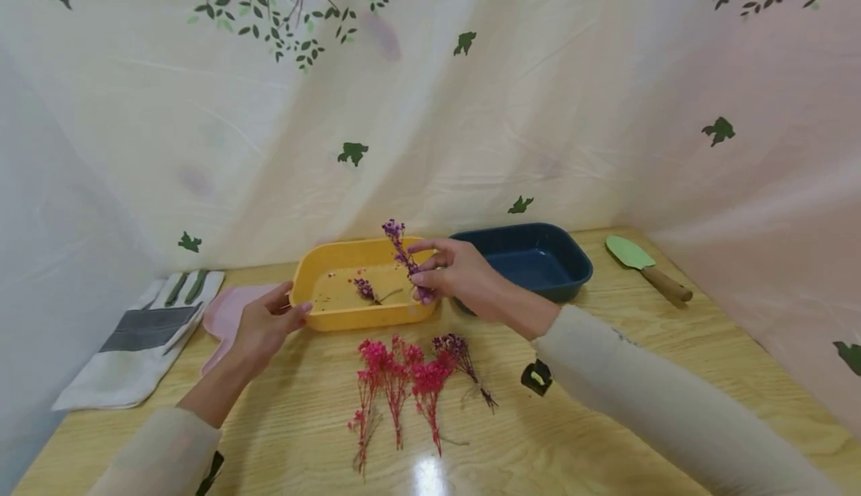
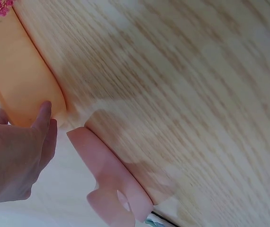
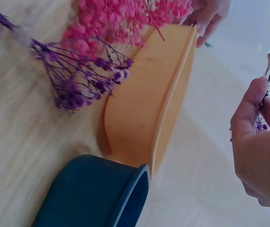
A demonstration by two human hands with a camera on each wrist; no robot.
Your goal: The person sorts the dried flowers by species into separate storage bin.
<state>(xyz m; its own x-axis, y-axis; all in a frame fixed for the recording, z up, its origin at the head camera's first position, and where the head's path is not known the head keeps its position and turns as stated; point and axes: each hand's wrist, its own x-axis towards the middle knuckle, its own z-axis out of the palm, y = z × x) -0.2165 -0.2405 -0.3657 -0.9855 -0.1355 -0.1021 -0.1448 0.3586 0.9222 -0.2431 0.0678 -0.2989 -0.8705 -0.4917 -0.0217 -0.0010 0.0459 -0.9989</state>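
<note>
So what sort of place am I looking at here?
Perhaps a flower-craft or gardening corner: the right hand holds a purple flower sprig, a trowel lies on the wood-grain table, and leaf-patterned cloth hangs behind.

On the wood-grain table [image 1: 511, 451], a yellow rectangular tray [image 1: 370, 321] stands just below the head view's centre, a purple dried-flower sprig [image 1: 364, 289] inside. Right of it sit a dark-blue rectangular tub [image 1: 534, 264], then a green-bladed, wooden-handled trowel [image 1: 644, 264]. Left lie a pink handled piece [image 1: 229, 311], then a grey-banded white cloth [image 1: 144, 330]. Lower centre, before the tray, lie pink dried-flower bunches [image 1: 397, 369], a purple bunch [image 1: 464, 361] to their right.
</note>
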